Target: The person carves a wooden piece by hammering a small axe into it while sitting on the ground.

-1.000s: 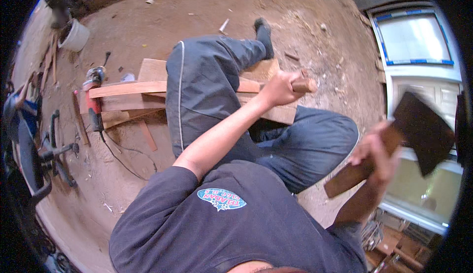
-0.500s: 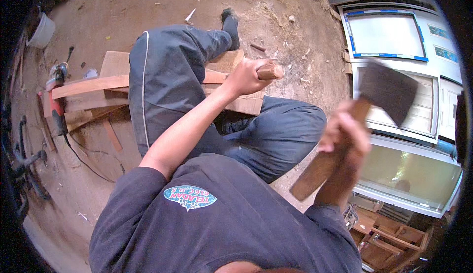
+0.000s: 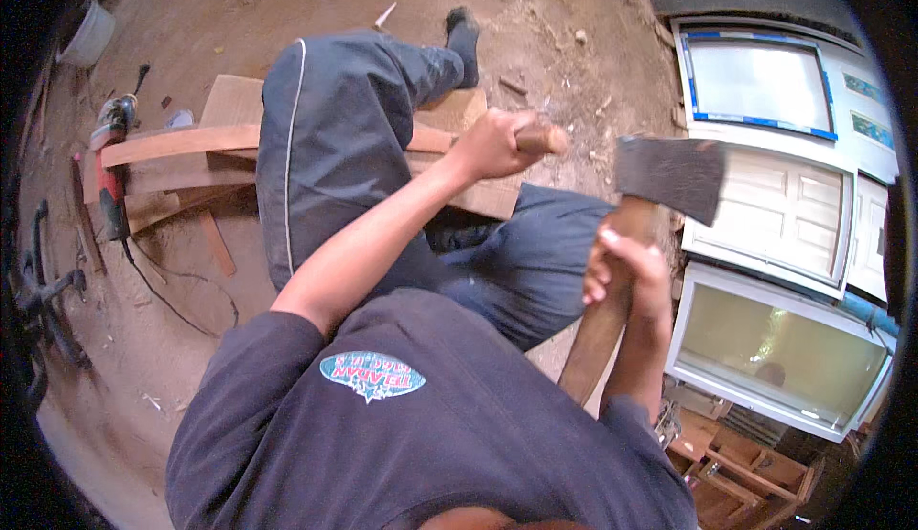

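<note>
My left hand (image 3: 495, 145) is wrapped around a short wooden stick (image 3: 543, 138), whose cut end points right, above the planks between my legs. In my right hand (image 3: 636, 267) is an axe, gripped high on its wooden handle (image 3: 595, 348). The dark, wide axe head (image 3: 671, 174) is raised beside my right knee, apart from the stick. Beneath my left leg lies a long curved wooden piece (image 3: 182, 144) on top of wider boards (image 3: 232, 100).
An angle grinder (image 3: 111, 167) with a black cord lies at the left, near a white bucket (image 3: 88, 35). White framed panels (image 3: 765, 203) and a glass-fronted case (image 3: 779, 350) stand at the right. Wood chips dot the dirt floor (image 3: 564, 14).
My right hand has brought the axe leftward, closer to the stick, and its head has turned more level. My left hand keeps its hold on the stick.
</note>
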Tool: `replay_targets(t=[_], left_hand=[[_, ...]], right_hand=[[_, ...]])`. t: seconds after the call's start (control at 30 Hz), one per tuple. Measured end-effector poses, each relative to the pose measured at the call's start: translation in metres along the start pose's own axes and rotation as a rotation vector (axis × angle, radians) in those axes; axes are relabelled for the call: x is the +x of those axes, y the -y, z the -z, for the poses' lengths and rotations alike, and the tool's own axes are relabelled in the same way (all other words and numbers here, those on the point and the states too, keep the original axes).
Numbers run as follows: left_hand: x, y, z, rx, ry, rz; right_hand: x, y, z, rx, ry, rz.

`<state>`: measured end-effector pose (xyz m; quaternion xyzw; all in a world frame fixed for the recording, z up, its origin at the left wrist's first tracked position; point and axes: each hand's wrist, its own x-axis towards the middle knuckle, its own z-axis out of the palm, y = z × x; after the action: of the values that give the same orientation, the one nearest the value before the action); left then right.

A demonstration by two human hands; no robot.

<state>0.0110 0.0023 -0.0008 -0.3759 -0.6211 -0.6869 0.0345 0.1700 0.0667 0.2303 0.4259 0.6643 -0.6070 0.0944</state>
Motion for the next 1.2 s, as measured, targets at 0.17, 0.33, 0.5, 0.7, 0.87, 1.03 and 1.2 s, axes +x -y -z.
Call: replay_targets(t=[0.17, 0.33, 0.5, 0.7, 0.87, 1.03, 1.2], left_hand=[[0.008, 0.0, 0.007, -0.089, 0.152, 0.128], [0.003, 0.0, 0.014, -0.175, 0.057, 0.181], [-0.001, 0.001, 0.027, -0.141, 0.07, 0.207], [-0.005, -0.006, 0.023, -0.346, -0.099, 0.19], [0.006, -0.045, 0.035, -0.496, -0.044, 0.186], [0.04, -0.059, 0.029, -0.063, 0.078, 0.374], [0.051, 0.029, 0.006, 0.408, 0.53, 0.574]], right_hand=[[0.001, -0.023, 0.017, 0.113, -0.076, 0.147], [0.011, -0.088, 0.026, 0.243, 0.016, -0.061], [0.024, -0.152, 0.023, 0.318, 0.093, -0.219], [0.035, -0.178, 0.029, 0.25, 0.129, -0.099], [0.04, -0.183, 0.03, 0.214, 0.16, -0.069], [0.044, -0.191, 0.037, 0.173, 0.179, 0.0], [0.047, -0.194, 0.032, 0.204, 0.218, 0.041]])
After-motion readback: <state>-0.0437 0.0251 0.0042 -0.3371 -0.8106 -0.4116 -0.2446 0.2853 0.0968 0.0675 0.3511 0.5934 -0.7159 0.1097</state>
